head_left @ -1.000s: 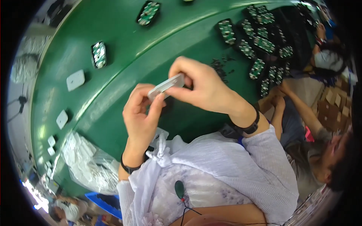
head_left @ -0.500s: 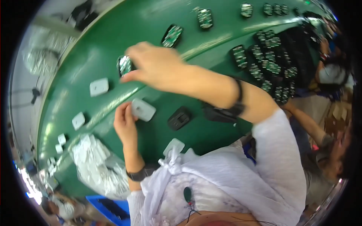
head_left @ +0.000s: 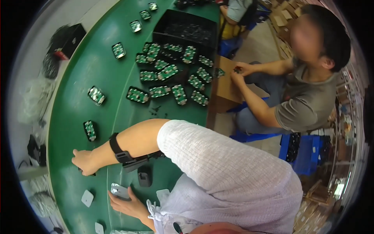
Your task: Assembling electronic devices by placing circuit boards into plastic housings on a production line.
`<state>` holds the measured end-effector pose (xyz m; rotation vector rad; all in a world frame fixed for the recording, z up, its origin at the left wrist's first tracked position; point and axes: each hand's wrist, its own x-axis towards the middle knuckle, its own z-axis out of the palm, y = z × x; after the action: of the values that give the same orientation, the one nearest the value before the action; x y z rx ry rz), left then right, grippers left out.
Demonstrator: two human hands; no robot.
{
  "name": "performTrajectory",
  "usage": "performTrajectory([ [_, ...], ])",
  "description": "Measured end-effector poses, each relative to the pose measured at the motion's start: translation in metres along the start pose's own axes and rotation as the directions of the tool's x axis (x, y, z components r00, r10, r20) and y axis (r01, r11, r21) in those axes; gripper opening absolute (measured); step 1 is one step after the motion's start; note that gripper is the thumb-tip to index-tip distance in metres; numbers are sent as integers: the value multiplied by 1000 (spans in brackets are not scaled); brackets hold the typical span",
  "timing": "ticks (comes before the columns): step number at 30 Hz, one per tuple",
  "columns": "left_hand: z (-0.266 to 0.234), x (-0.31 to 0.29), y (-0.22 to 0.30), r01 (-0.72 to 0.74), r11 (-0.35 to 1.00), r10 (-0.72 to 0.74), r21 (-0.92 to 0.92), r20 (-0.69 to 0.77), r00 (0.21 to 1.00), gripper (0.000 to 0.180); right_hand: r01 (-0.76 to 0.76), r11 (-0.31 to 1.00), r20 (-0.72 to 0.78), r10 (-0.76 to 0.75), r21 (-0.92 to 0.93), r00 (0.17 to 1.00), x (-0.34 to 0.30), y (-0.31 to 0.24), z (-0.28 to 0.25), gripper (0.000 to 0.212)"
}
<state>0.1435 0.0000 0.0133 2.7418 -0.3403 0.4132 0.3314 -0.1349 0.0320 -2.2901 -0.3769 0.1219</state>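
My right hand (head_left: 83,161) reaches far out over the green table, its fingers curled down over a black case (head_left: 92,174); only a dark edge shows, the rest hidden beneath the hand. My left hand (head_left: 130,204), nearer to me, holds a pale grey plastic cover (head_left: 120,190) between thumb and fingers, just above the table. Beside that cover lies a black device (head_left: 144,176) with a recessed front. Beyond my right hand, an open black case with a green circuit board (head_left: 90,130) lies on the table, and another cased board (head_left: 97,96) lies farther along.
Pale covers (head_left: 87,198) lie at the near left. Several cased circuit boards (head_left: 160,91) cluster toward the right, in front of a black bin (head_left: 186,33) of small dark parts. A seated co-worker (head_left: 300,89) handles a small part over a cardboard box (head_left: 230,82); blue crates (head_left: 306,154) stand behind.
The view has swung right, bringing the co-worker and black bin into fuller sight. My right hand has closed down over the nearest cased board. My left hand still holds the pale cover.
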Motion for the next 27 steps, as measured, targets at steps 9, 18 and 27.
performTrajectory([
  [9, 3, 13, -4, -170, 972, 169, -160, -20, 985, 47, 211, 879, -121, -288, -428, 950, -85, 45, -13, 20],
  [18, 15, 31, 20, -150, 929, 170, -338, 29, 985, 56, 264, 964, -210, -259, -6, 943, -142, 33, -73, 41],
  [27, 5, 12, 12, 53, 782, -25, -621, 53, 998, 54, 369, 925, 29, -368, -86, 929, -155, 13, -49, 39],
])
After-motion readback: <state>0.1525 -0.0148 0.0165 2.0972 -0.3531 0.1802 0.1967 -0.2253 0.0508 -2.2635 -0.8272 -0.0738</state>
